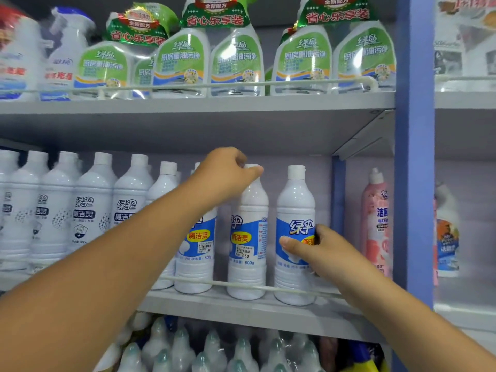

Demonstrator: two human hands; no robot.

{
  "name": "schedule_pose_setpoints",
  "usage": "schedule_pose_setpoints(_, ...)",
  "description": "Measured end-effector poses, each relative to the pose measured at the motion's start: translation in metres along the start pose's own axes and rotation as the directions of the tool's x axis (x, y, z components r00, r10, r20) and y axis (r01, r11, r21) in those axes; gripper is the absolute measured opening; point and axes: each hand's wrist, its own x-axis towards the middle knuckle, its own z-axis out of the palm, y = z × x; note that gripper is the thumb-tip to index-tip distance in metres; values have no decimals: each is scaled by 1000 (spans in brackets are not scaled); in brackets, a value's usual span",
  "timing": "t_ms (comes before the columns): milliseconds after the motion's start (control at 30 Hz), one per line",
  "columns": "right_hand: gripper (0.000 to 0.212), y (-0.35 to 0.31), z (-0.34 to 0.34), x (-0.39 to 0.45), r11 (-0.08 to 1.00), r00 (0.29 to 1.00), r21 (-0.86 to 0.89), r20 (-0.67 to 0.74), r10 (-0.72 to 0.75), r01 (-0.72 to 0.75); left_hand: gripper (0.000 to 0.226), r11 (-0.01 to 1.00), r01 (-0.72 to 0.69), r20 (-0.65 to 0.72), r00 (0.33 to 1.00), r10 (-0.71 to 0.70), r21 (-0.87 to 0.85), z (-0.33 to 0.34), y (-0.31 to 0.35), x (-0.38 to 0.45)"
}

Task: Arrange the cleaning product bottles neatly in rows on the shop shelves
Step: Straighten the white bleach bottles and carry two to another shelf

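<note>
White plastic bottles: three with blue labels stand upright at the right end of the middle shelf (241, 310), behind a thin rail (241, 284), long axes vertical.
Left hand: the left hand (225, 174) curls its fingers round the cap and neck of the middle bottle (248, 237), gripping it from above.
Right hand: the right hand (319, 251) wraps the label band of the end bottle (295, 200), thumb across the front, fingers gone behind it.
Key relation: each bottle sits directly under or ahead of its own hand; the two bottles stand near one another with a gap between, and the middle one's label faces somewhat toward the left hand's side while the end one's faces forward.
Nearer hand: for the third bottle (197, 251), just beyond the left forearm, the left hand is nearer, though the arm hides much of it.
Likely step: by my judgement, turning the middle bottle to face front and closing the gaps in the row.
Surface: grey metal shelf, flat, with the rail as a front stop.
Room: free shelf lies on the far side of the right hand, up to the blue upright (414, 157); a pink bottle (375, 224) stands there further back. Plain white bottles (88, 210) crowd the shelf beyond the left arm.
Above: green-labelled spray packs (182, 63) fill the upper shelf; headroom over the caps looks modest.
Below: more bottles (214, 350), blurred.
</note>
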Motion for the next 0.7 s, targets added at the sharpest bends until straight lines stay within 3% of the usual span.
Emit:
schedule_pose_setpoints(100,44,-21,-11,4,1000,999,-26,44,11,-10,36,999,42,192,980,-46,26,-11,4,17)
schedule_pose_setpoints(200,63,-50,-27,20,999,994,-28,-102,-40,38,34,994,107,370,923,-107,19,-16,4,23)
schedule_pose_setpoints(400,31,-87,-35,48,998,998,-56,49,-33,35,36,992,107,331,935,-125,72,-22,6,25)
schedule_pose_setpoints(500,30,-91,-34,53,998,995,-57,95,-18,24,34,988,89,310,942,-125,127,-25,7,26)
schedule_pose_setpoints(700,34,-88,-27,60,998,998,-54,60,-34,37,30,969,76,280,949,-143,235,-30,7,25)
